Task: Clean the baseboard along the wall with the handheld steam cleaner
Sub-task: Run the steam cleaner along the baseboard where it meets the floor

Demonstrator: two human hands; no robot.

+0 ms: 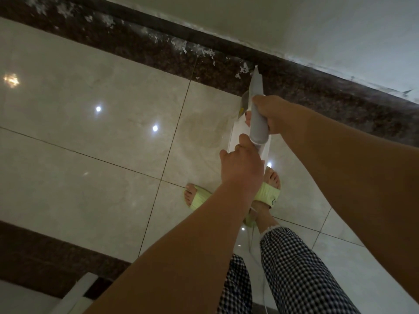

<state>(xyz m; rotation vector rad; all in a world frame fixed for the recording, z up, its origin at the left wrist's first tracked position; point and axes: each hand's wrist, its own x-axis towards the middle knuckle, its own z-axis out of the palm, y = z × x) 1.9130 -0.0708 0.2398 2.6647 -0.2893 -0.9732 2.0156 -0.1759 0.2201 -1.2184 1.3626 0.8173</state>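
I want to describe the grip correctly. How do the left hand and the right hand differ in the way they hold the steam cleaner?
The right hand wraps the steam cleaner nearer its nozzle; the left hand holds its rear end, closer to the body. Both grip it.

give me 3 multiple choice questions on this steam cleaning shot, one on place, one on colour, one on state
1. Where is the tip of the grey and white handheld steam cleaner?
A. on the pale glossy floor tile
B. at the dark speckled stone baseboard
C. up on the white wall

2. What colour are the slide sandals?
A. light green
B. red
C. black

3. How is the cleaner held?
A. lying on the floor
B. one hand only
C. both hands grip it

Answers: 1 B, the nozzle meets the baseboard beside white flecks. 2 A, both straps are light green. 3 C, the right hand wraps the grey body and the left hand holds its rear end.
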